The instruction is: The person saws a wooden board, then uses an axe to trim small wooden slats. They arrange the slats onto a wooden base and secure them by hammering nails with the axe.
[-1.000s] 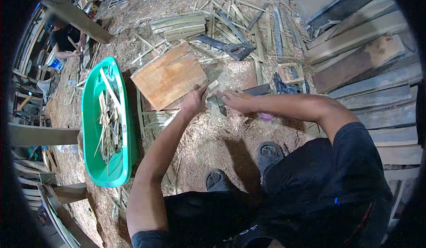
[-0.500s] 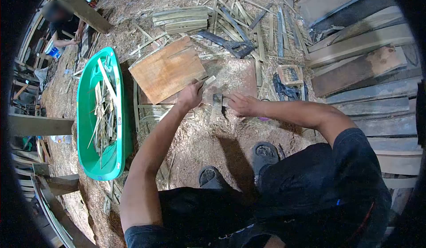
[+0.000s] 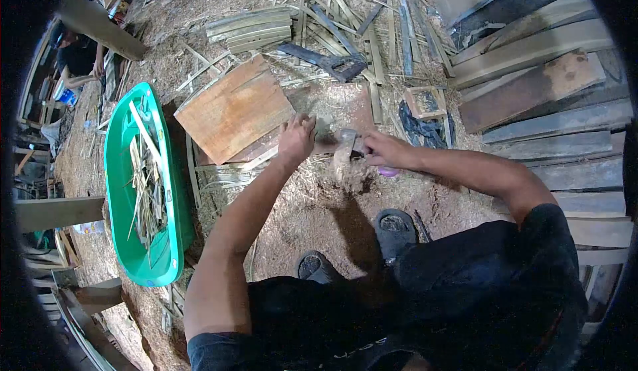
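Note:
My left hand [image 3: 297,138] is over the right edge of a flat brown board [image 3: 236,108], its fingers slightly apart and no wood piece visible in them. My right hand [image 3: 387,150] grips a short tool with a metal head, which looks like a hatchet [image 3: 349,134]. The tool head is above a small upright wooden block [image 3: 341,163] between my hands. A pale wood strip [image 3: 262,159] lies beside my left wrist. Part of a purple object [image 3: 387,171] shows under my right hand.
A green tub [image 3: 176,238] with wood slivers stands at left. Beyond are a dark saw-like tool [image 3: 342,67], stacked slats [image 3: 249,29] and a small wooden box [image 3: 425,102]. Planks [image 3: 531,92] line the right. Another person [image 3: 76,59] is at upper left, near a post [image 3: 100,29].
The small wood piece has left my left hand, and its fingers have loosened. The tool head in my right hand has shifted right and turned. The whole view has shifted slightly.

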Action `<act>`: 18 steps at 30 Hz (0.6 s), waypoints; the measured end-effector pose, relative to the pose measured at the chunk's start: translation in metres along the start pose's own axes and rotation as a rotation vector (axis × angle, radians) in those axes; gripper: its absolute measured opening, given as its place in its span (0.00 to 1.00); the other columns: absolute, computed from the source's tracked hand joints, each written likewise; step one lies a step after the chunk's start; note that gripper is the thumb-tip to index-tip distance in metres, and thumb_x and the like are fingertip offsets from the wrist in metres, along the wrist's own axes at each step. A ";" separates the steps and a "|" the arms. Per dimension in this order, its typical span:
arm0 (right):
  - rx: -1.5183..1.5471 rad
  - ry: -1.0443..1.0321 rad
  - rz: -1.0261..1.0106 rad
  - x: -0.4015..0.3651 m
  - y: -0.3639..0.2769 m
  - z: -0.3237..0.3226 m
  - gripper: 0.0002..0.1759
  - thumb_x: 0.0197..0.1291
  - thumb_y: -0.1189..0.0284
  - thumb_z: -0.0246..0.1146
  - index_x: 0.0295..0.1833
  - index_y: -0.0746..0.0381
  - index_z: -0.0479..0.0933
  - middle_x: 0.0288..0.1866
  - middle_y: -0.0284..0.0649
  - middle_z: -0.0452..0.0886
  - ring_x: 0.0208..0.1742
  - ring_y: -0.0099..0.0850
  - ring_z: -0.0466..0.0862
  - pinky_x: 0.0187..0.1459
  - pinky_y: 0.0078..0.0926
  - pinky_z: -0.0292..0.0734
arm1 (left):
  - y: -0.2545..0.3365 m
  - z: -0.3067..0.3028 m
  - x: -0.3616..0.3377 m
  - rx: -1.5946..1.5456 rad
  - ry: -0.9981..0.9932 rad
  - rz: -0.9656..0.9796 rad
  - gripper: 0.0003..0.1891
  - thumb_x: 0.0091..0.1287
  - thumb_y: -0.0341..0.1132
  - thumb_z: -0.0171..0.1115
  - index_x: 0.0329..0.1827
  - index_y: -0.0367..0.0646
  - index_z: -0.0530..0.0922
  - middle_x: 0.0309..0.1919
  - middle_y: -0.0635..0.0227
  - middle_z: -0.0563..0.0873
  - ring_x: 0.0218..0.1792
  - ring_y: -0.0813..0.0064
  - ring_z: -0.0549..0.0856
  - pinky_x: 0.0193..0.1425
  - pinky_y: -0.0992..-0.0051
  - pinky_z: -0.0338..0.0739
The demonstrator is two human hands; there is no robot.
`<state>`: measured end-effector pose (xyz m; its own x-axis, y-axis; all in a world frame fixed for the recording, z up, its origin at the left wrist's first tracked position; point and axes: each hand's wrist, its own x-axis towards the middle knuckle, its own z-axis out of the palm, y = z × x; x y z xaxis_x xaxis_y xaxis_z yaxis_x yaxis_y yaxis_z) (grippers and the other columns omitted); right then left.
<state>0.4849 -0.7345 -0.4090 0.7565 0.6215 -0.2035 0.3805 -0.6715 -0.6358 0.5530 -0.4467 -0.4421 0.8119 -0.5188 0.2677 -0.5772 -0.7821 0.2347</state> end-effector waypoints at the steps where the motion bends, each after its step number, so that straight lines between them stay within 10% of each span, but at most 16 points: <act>1: 0.068 -0.052 0.095 -0.005 -0.001 -0.007 0.17 0.59 0.66 0.66 0.49 0.62 0.70 0.50 0.46 0.70 0.49 0.45 0.76 0.51 0.42 0.75 | 0.005 0.000 0.002 -0.055 0.046 -0.033 0.17 0.70 0.37 0.58 0.61 0.45 0.79 0.51 0.51 0.82 0.51 0.48 0.82 0.56 0.57 0.75; 8: 0.110 0.405 -0.050 0.004 -0.012 -0.023 0.10 0.59 0.71 0.65 0.41 0.63 0.73 0.44 0.47 0.73 0.49 0.44 0.76 0.52 0.38 0.73 | 0.034 -0.035 0.030 -0.595 0.035 -0.009 0.11 0.67 0.34 0.64 0.50 0.42 0.83 0.43 0.54 0.86 0.48 0.54 0.84 0.53 0.61 0.78; 18: 0.409 0.412 0.075 0.036 -0.046 -0.029 0.12 0.58 0.68 0.64 0.39 0.65 0.75 0.36 0.45 0.79 0.42 0.36 0.79 0.48 0.34 0.74 | 0.056 -0.064 0.032 -0.535 0.004 0.007 0.11 0.59 0.35 0.68 0.43 0.41 0.86 0.39 0.56 0.88 0.44 0.54 0.83 0.55 0.61 0.74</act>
<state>0.5101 -0.6930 -0.3661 0.9491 0.3150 -0.0052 0.1435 -0.4468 -0.8830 0.5412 -0.4850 -0.3602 0.8084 -0.5209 0.2742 -0.5471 -0.4929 0.6766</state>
